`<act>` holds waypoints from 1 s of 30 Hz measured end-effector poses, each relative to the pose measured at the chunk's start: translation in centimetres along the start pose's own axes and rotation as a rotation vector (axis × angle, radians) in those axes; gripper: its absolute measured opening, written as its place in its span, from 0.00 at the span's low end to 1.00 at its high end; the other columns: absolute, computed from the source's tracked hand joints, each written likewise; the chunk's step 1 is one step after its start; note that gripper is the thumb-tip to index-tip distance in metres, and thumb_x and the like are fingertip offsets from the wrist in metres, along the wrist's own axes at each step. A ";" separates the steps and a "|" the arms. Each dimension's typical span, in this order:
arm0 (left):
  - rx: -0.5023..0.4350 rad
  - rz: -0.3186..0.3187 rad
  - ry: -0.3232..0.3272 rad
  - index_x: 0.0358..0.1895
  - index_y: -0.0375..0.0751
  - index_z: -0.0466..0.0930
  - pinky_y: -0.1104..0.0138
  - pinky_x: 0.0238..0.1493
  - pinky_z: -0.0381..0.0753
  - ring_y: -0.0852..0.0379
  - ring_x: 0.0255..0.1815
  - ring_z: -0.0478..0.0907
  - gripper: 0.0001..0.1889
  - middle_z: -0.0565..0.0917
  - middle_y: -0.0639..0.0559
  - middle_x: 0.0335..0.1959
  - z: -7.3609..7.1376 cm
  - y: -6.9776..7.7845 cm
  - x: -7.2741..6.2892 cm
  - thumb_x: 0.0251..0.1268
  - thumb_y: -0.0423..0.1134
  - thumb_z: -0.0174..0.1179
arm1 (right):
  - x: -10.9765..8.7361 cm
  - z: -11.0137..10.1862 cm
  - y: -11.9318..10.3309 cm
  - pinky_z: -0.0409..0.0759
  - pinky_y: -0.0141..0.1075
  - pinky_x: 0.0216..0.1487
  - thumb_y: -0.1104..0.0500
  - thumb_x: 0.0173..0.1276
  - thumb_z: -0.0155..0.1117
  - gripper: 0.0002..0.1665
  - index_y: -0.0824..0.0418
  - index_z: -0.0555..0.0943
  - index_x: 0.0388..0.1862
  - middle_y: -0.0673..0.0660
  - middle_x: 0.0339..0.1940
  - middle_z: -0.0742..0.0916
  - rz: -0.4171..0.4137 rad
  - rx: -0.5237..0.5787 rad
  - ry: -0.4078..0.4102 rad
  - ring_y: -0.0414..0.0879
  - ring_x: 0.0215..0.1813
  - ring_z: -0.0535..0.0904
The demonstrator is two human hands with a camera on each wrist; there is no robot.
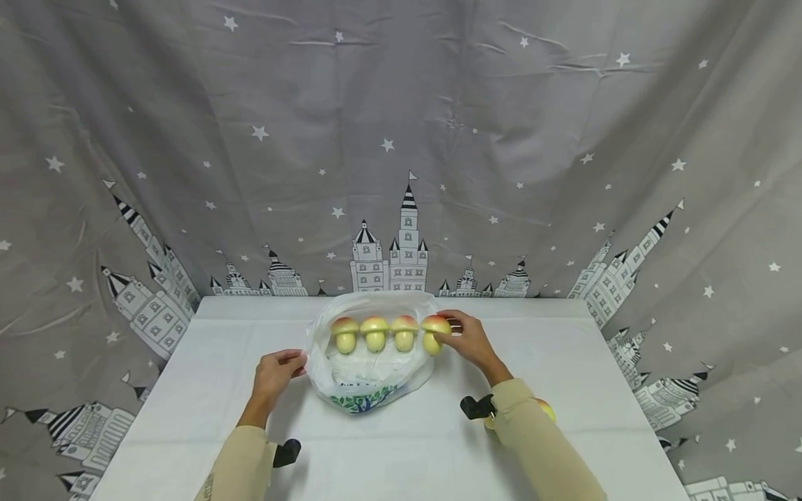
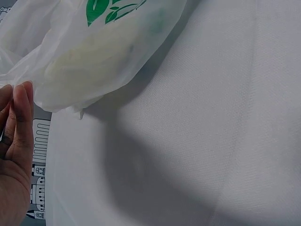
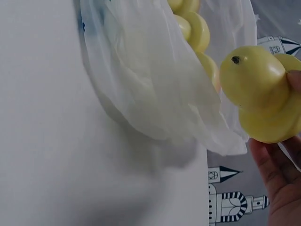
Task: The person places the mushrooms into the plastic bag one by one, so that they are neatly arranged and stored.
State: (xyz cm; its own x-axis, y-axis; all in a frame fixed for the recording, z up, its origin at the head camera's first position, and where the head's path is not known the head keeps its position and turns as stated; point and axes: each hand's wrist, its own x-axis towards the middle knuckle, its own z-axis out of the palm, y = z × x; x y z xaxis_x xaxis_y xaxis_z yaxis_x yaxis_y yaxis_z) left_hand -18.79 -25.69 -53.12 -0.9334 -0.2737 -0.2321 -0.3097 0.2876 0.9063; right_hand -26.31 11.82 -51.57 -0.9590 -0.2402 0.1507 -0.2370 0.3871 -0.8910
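Note:
A white plastic bag (image 1: 366, 372) with a green leaf print lies on the table, its mouth spread wide. Three toy mushrooms (image 1: 374, 334) with yellow stems and red-yellow caps stand in a row inside it. My left hand (image 1: 272, 379) pinches the bag's left rim between thumb and fingers; in the left wrist view the film (image 2: 14, 70) is drawn taut there. My right hand (image 1: 470, 341) grips another toy mushroom (image 1: 434, 334) by its cap, at the bag's right rim. Its round yellow stem end (image 3: 254, 77) with a dark spot faces the right wrist camera.
Another red-yellow toy (image 1: 546, 409) lies on the white table (image 1: 388, 459), largely hidden under my right sleeve. A grey curtain (image 1: 388, 104) printed with stars and castles hangs behind the table and down both sides.

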 end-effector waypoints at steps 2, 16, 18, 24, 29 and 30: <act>0.008 -0.003 -0.001 0.53 0.22 0.76 0.67 0.42 0.84 0.66 0.30 0.79 0.17 0.82 0.36 0.43 0.0 0.0 0.0 0.67 0.32 0.58 | 0.2 0.4 -0.2 0.81 0.43 0.52 0.64 0.57 0.71 0.25 0.67 0.79 0.55 0.62 0.51 0.84 -0.010 0.002 -0.010 0.55 0.49 0.81; 0.034 -0.011 0.012 0.54 0.24 0.77 0.61 0.46 0.84 0.62 0.32 0.81 0.17 0.82 0.36 0.44 -0.1 -0.1 -0.1 0.68 0.34 0.58 | 1.4 3.6 -1.5 0.81 0.43 0.53 0.61 0.56 0.69 0.26 0.68 0.79 0.54 0.63 0.51 0.83 -0.062 -0.039 -0.087 0.56 0.50 0.81; 0.028 -0.015 0.028 0.53 0.24 0.77 0.64 0.43 0.84 0.62 0.32 0.81 0.17 0.83 0.38 0.42 0.0 -0.3 0.0 0.67 0.34 0.58 | 1.5 4.0 -1.6 0.81 0.43 0.52 0.61 0.57 0.69 0.26 0.68 0.79 0.54 0.63 0.51 0.83 -0.062 -0.048 -0.093 0.55 0.50 0.81; 0.020 -0.016 0.008 0.53 0.23 0.76 0.68 0.41 0.84 0.63 0.31 0.80 0.17 0.82 0.34 0.44 -0.2 -0.3 -0.2 0.68 0.33 0.58 | 1.8 5.1 -1.9 0.81 0.45 0.53 0.61 0.59 0.69 0.24 0.66 0.79 0.55 0.62 0.52 0.84 -0.028 -0.056 -0.129 0.56 0.51 0.81; 0.033 -0.019 0.007 0.54 0.23 0.76 0.62 0.46 0.84 0.63 0.31 0.80 0.17 0.82 0.35 0.44 -0.2 -0.2 -0.1 0.68 0.34 0.58 | 2.0 5.9 -2.6 0.82 0.43 0.50 0.60 0.59 0.70 0.25 0.67 0.78 0.55 0.62 0.52 0.84 -0.018 -0.080 -0.156 0.57 0.50 0.81; 0.038 -0.021 0.008 0.54 0.24 0.77 0.61 0.47 0.83 0.63 0.32 0.80 0.17 0.82 0.35 0.44 -0.2 -0.1 -0.1 0.68 0.34 0.57 | 2.0 6.1 -2.7 0.82 0.43 0.50 0.60 0.60 0.70 0.25 0.66 0.78 0.55 0.62 0.52 0.84 -0.015 -0.085 -0.161 0.57 0.50 0.81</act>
State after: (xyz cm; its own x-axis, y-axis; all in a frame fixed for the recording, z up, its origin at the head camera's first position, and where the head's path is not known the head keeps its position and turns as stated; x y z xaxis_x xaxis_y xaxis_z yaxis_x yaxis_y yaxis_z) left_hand -18.63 -25.91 -53.11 -0.9250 -0.2875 -0.2483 -0.3364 0.3162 0.8870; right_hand -26.66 4.87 -51.46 -0.9193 -0.3837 0.0871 -0.2703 0.4550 -0.8485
